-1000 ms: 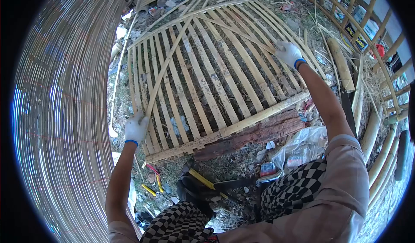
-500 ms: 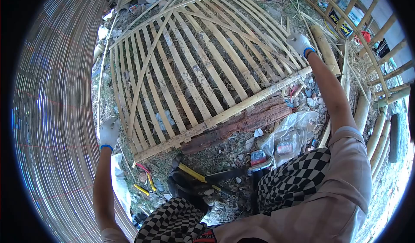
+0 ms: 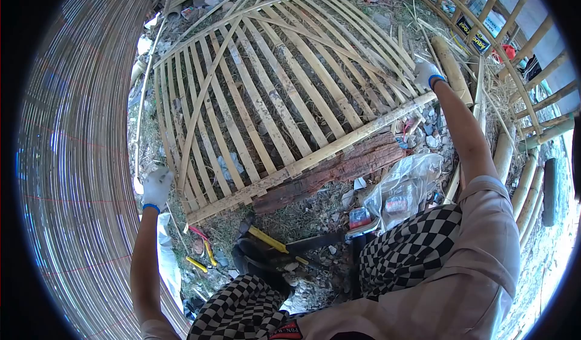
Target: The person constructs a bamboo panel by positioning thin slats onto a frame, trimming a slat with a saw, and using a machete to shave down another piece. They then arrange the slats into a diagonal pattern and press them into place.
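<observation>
Gripping from both sides, head view: left hand [image 3: 157,186] closed on the near-left corner of the bamboo lattice panel [image 3: 272,92], right hand [image 3: 427,74] closed on its right edge, likely to steady it flat over the wooden beam [image 3: 330,172]; yellow-handled tools [image 3: 266,240] lie near the feet.

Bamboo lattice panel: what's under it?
Through the gaps of the bamboo lattice panel: dry grass, dirt, scattered litter. A reddish wooden plank lies along its near rail. Ground beneath the slats themselves is covered.
</observation>
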`<state>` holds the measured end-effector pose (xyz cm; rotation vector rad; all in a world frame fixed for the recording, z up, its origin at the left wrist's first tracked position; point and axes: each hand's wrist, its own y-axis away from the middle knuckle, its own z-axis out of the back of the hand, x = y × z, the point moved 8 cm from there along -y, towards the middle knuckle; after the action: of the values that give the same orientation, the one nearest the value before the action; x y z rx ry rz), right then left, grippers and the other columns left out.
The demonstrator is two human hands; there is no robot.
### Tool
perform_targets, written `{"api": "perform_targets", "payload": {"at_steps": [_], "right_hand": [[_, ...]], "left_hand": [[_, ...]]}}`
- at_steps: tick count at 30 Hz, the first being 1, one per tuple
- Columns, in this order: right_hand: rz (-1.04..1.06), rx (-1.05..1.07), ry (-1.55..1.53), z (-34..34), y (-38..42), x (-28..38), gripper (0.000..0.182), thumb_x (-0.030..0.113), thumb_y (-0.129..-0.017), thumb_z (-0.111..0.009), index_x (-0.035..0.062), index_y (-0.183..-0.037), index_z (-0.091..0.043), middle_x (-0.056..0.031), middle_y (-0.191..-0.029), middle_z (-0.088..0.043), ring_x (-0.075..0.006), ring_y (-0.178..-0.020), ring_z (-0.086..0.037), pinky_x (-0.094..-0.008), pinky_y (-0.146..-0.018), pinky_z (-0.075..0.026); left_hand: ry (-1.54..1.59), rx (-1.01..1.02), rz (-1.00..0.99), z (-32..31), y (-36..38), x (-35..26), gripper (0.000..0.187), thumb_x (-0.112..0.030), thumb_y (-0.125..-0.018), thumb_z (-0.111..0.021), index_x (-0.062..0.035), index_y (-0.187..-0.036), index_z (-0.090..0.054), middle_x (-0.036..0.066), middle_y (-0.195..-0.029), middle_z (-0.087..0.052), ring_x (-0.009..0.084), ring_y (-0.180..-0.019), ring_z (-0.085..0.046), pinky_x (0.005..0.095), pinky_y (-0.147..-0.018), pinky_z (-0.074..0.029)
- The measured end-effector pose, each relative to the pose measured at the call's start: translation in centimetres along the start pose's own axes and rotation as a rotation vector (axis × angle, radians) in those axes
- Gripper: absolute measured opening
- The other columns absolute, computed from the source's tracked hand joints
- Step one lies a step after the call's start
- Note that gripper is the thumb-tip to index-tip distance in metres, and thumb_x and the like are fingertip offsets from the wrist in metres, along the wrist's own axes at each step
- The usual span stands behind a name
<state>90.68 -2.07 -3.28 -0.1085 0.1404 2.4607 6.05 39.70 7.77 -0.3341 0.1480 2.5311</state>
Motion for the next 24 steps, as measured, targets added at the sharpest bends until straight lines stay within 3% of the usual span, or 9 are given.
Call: {"api": "perform_targets", "payload": {"at_steps": [3, 6, 9, 15, 18, 24], "right_hand": [[0.084, 0.083, -0.309, -0.2, 0.9, 1.2, 0.024, 0.025, -0.075, -0.083, 0.0088, -0.093, -0.082, -0.0148, -0.092, -0.079, -0.0313, -0.083, -0.076, -0.0435, -0.078, -0.062], [-0.174, 0.150, -0.655, 2.1, 3.7, 3.4, 0.018, 0.020, -0.075, -0.086, 0.0105, -0.090, -0.081, -0.0081, -0.085, -0.079, -0.0213, -0.070, -0.074, -0.0370, -0.069, -0.062], [-0.057, 0.130, -0.669, 1.2, 3.2, 4.6, 0.022, 0.023, -0.074, -0.088, 0.0096, -0.089, -0.080, -0.0060, -0.082, -0.077, -0.0170, -0.063, -0.071, -0.0326, -0.064, -0.059], [-0.016, 0.079, -0.616, -1.3, 2.8, 5.2, 0.020, 0.018, -0.078, -0.088, 0.0076, -0.092, -0.079, -0.0049, -0.076, -0.073, -0.0143, -0.063, -0.067, -0.0316, -0.061, -0.058], [-0.115, 0.154, -0.682, -2.2, 3.1, 4.9, 0.020, 0.018, -0.078, -0.088, 0.0077, -0.093, -0.079, -0.0048, -0.077, -0.074, -0.0143, -0.064, -0.068, -0.0319, -0.061, -0.058], [-0.118, 0.181, -0.783, -3.6, 2.6, 4.0, 0.026, 0.022, -0.075, -0.089, 0.0067, -0.093, -0.078, -0.0039, -0.076, -0.072, -0.0147, -0.061, -0.068, -0.0318, -0.059, -0.057]], "left_hand": [[0.012, -0.021, -0.004, -0.4, 0.1, 0.7, 0.034, -0.025, -0.092, -0.073, -0.0013, -0.116, -0.077, 0.021, -0.104, -0.076, 0.0313, -0.093, -0.074, 0.0415, -0.087, -0.058], [0.009, 0.032, 0.031, -0.5, 0.8, -0.2, 0.036, -0.024, -0.090, -0.076, -0.0015, -0.118, -0.076, 0.020, -0.107, -0.076, 0.0310, -0.094, -0.074, 0.0415, -0.087, -0.058], [0.013, 0.028, 0.055, -1.0, 1.1, -0.5, 0.040, -0.022, -0.086, -0.079, -0.0019, -0.120, -0.076, 0.019, -0.111, -0.076, 0.0300, -0.095, -0.074, 0.0410, -0.089, -0.058], [0.034, 0.050, 0.013, -2.4, 0.7, -0.2, 0.046, -0.018, -0.083, -0.082, -0.0020, -0.125, -0.074, 0.019, -0.116, -0.076, 0.0285, -0.099, -0.075, 0.0395, -0.092, -0.058], [0.062, 0.094, 0.046, -2.6, 0.5, -0.1, 0.052, -0.017, -0.083, -0.083, -0.0008, -0.130, -0.072, 0.020, -0.120, -0.075, 0.0306, -0.104, -0.075, 0.0393, -0.094, -0.058], [-0.005, -0.172, 0.232, -2.1, 2.2, 2.9, 0.075, -0.039, -0.089, -0.081, 0.0072, -0.144, -0.057, 0.025, -0.134, -0.069, 0.0347, -0.115, -0.072, 0.0402, -0.100, -0.056]]}}
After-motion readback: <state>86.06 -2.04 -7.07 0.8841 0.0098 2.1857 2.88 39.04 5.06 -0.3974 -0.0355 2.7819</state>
